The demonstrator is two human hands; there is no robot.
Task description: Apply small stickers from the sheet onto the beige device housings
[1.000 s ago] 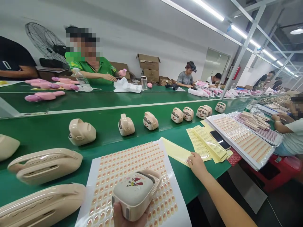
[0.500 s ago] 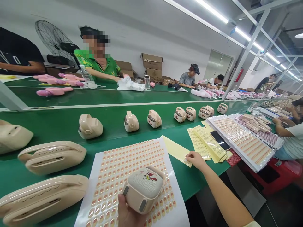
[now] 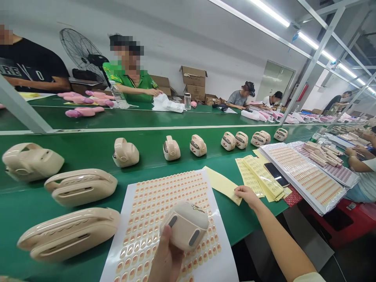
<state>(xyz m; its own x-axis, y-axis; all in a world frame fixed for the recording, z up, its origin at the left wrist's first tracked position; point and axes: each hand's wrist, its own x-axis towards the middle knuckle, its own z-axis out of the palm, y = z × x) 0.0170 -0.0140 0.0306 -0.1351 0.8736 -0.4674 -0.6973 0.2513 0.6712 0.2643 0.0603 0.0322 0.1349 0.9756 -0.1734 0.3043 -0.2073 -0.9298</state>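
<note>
My left hand (image 3: 167, 250) is closed around a small cream speaker (image 3: 188, 231), its base with two grey pads turned toward me. The grey grille with a printed red design shows only along the top. Beneath it lies a white sheet (image 3: 227, 250) bearing rows of oval orange-and-gold stickers. To the right, my right hand (image 3: 246, 195) pinches the near end of a pale yellow backing strip (image 3: 221, 184). Whether a label is between its fingertips, I cannot tell.
Two cream speakers (image 3: 73, 233) (image 3: 82, 188) lie at the left. Several more (image 3: 126, 152) stand along the green belt (image 3: 149, 147). Yellow label sheets (image 3: 258, 176), a phone (image 3: 276, 174) and stacked sticker sheets (image 3: 302, 172) are at the right. Co-workers (image 3: 135, 80) sit opposite.
My left hand has tipped the speaker, so its base faces me more and the printed grille less. My right hand stays at the yellow strip. The view has shifted slightly left.
</note>
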